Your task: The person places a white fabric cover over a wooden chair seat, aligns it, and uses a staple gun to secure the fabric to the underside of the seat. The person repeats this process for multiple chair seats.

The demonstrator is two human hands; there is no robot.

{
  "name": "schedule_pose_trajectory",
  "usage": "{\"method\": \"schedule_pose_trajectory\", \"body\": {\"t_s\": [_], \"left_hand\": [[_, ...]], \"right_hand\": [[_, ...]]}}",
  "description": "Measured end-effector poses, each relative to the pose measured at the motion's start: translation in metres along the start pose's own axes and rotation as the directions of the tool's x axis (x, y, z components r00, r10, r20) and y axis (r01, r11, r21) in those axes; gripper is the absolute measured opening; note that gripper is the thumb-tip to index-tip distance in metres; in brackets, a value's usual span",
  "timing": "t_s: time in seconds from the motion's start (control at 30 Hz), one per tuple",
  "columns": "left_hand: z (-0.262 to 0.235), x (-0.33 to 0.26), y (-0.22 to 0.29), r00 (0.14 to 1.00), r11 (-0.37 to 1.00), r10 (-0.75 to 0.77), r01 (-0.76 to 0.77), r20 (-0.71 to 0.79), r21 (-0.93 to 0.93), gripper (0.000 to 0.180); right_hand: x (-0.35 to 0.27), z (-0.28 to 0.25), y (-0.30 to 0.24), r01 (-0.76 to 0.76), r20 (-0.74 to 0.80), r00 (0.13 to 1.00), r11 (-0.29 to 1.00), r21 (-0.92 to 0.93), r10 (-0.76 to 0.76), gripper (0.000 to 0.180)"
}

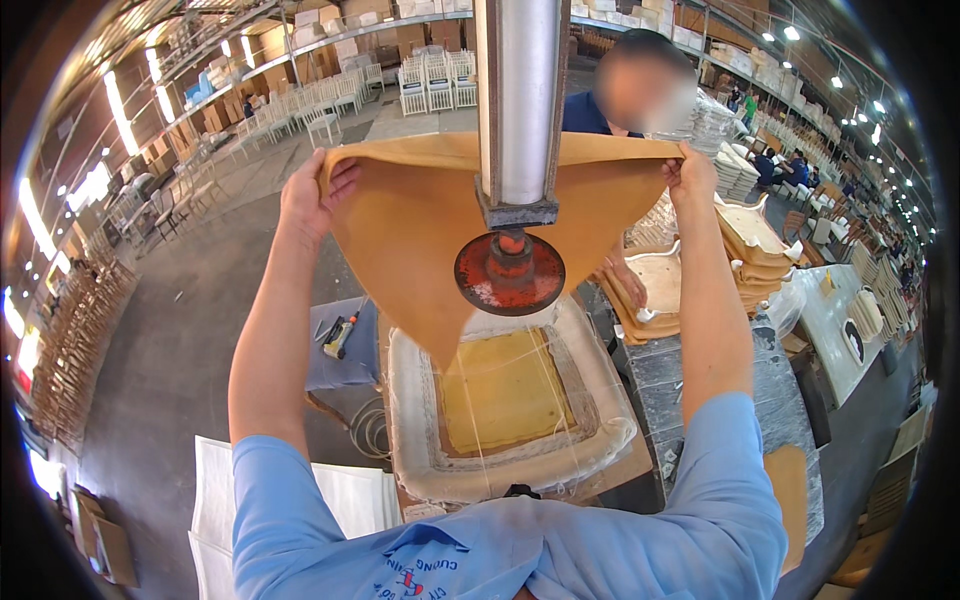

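Observation:
Both arms are raised and hold a tan leather-like sheet [400, 235] up by its upper corners. My left hand [312, 195] is closed on the left corner, my right hand [692, 178] on the right one. From there the sheet sags, a pointed flap hanging toward a padded white frame [415, 440] below. Inside that frame lies a yellowish panel [500, 395]. In front of the sheet a metal cylinder [520, 100] comes down from above, ending in a worn red round plate [510, 272] that hides part of the sheet.
Beyond the sheet stands a co-worker [590, 115], one hand on stacked tan-edged seat pads [660, 290] at the right. A grey-covered table [700, 400] is beside the frame. On the left, a tool [342, 335] rests on a blue-grey padded seat [350, 368]; white sheets [350, 495] lie nearer.

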State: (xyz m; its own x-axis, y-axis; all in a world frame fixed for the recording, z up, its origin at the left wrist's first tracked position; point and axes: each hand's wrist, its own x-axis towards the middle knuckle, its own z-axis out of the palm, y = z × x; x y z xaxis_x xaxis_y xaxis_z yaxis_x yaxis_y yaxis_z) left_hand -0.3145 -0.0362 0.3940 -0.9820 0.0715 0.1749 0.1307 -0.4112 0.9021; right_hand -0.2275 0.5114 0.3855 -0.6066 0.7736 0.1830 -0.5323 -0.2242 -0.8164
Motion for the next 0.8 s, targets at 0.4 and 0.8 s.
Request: {"method": "schedule_pose_trajectory", "body": {"t_s": [0.4, 0.8], "left_hand": [[-0.064, -0.023, -0.057, 0.955, 0.963, -0.247, 0.261, -0.167, 0.071, 0.035], [-0.110, -0.147, -0.141, 0.874, 0.875, -0.473, 0.480, -0.115, 0.054, 0.042]], "right_hand": [[-0.033, -0.041, 0.115, -0.422, -0.021, 0.905, 0.893, -0.158, 0.425, 0.014], [-0.106, -0.160, 0.120, -0.435, -0.061, 0.899, 0.871, -0.229, 0.433, 0.012]]}}
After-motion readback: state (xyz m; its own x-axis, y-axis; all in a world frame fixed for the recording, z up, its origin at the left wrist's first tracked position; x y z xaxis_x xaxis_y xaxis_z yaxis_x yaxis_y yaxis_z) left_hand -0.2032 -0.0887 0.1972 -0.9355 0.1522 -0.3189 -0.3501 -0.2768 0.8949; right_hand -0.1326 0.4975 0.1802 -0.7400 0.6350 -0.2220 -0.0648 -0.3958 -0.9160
